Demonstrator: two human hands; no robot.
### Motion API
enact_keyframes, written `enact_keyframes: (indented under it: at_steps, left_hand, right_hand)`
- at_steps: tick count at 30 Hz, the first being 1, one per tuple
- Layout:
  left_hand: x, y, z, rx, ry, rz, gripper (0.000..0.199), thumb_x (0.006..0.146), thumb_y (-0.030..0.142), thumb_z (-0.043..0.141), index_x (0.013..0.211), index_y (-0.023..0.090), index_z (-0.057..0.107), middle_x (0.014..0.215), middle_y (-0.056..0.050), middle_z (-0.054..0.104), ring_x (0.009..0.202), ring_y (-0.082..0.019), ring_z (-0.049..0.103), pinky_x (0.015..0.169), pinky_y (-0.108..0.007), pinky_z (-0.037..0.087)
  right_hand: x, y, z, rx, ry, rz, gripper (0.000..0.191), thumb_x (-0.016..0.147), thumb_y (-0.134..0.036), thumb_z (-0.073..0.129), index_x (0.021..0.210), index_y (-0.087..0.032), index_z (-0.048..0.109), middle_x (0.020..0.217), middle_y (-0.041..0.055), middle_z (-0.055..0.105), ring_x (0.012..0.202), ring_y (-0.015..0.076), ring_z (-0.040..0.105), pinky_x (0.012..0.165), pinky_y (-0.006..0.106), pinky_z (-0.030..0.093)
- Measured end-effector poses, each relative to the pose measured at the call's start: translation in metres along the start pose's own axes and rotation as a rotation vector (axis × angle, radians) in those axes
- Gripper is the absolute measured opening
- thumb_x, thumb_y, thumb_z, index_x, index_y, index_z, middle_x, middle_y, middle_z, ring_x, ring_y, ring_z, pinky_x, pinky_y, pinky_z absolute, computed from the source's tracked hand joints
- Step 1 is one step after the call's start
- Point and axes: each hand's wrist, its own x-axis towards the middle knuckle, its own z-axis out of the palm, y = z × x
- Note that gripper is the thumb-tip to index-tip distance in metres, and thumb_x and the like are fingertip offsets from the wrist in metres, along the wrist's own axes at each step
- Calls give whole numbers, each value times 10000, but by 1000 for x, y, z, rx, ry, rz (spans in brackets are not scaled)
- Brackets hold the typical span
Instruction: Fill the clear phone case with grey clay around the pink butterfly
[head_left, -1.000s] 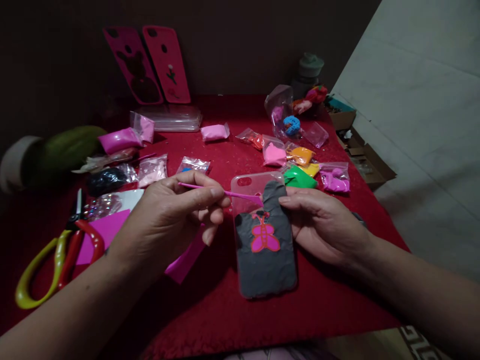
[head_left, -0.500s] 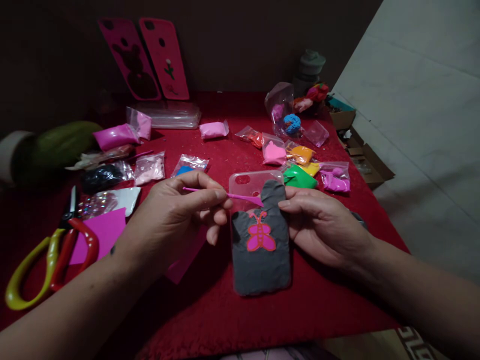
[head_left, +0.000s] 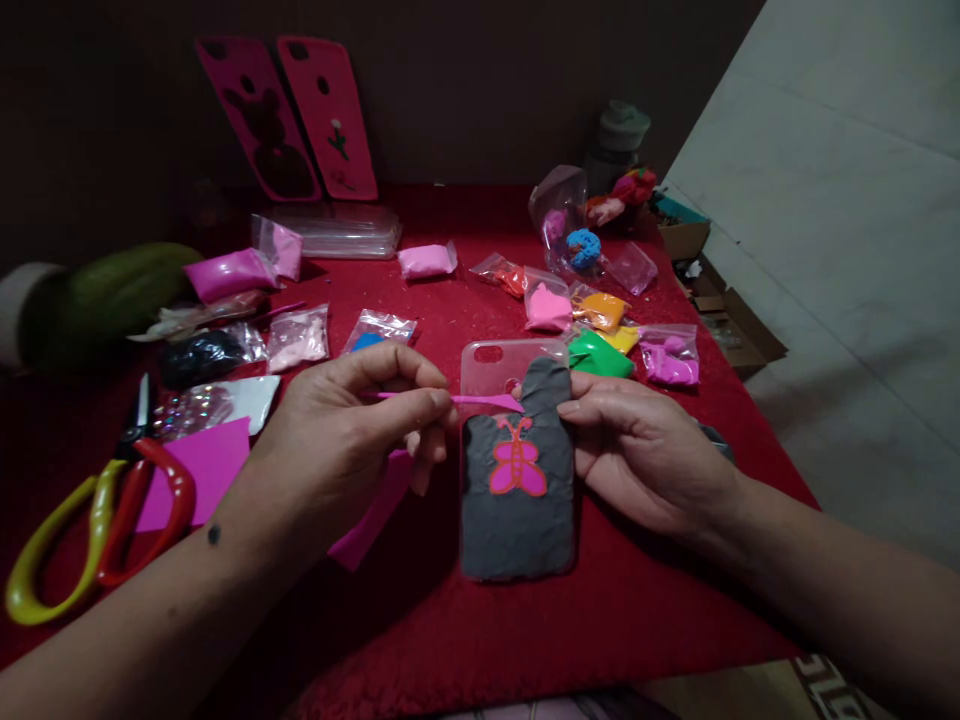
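Phone case [head_left: 480, 372], clear, held over the near middle of the red-covered bench [head_left: 630, 630], its lower part overlaid with grey clay [head_left: 517, 535]; whether it is rested on the cloth cannot be told. Gripped at its upper right edge by the right hand [head_left: 652, 450], thumb laid at the rim, other fingers mostly hidden behind. A thin pink tool [head_left: 487, 400] is pinched between thumb and fingers of the left hand [head_left: 360, 425], its flat tip set at the inner corner where the narrow clay strip at upper right meets the main sheet; contact uncertain. Just changed: the tool has been brought nearer to level and the case straightened a little. From this, the clay's inner edge is judged to be the spot being worked; the upper left of the case is left bare. Against the earliest frame: a downward slant toward the tip was shown by the tool then, a near-horizontal line now; the lower end of the case was seen further right. The upper left clay border is read as more even, though shadow may account for it. No change is noted in the butterfly [head_left: 517, 462], pink with red outlines, on the clay; small shifts of the cutters [head_left: 136, 436] are put down to camera movement.
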Motion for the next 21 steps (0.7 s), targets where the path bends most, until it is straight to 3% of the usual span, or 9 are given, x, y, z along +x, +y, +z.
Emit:
enact_keyframes:
  at_steps: [12, 21]
  left_hand:
    - [0, -2, -3, 24, -9, 50, 108, 738, 111, 688, 669, 175, 636, 525, 22, 634, 466, -84, 563, 445, -138, 472]
    - [-3, -1, -4, 69, -30, 69, 110, 768, 144, 697, 684, 188, 642, 577, 14, 663, 506, -106, 608, 467, -157, 503]
  right_hand:
    - [-1, -2, 0, 8, 22, 3, 124, 648, -58, 619, 705, -166, 641, 762, 9, 633, 723, 136, 570, 722, 271, 490]
    - [5, 0, -3, 58, 70, -11, 80, 805, -216, 619, 791, -174, 686, 924, 60, 713, 907, 192, 647, 961, 387, 485]
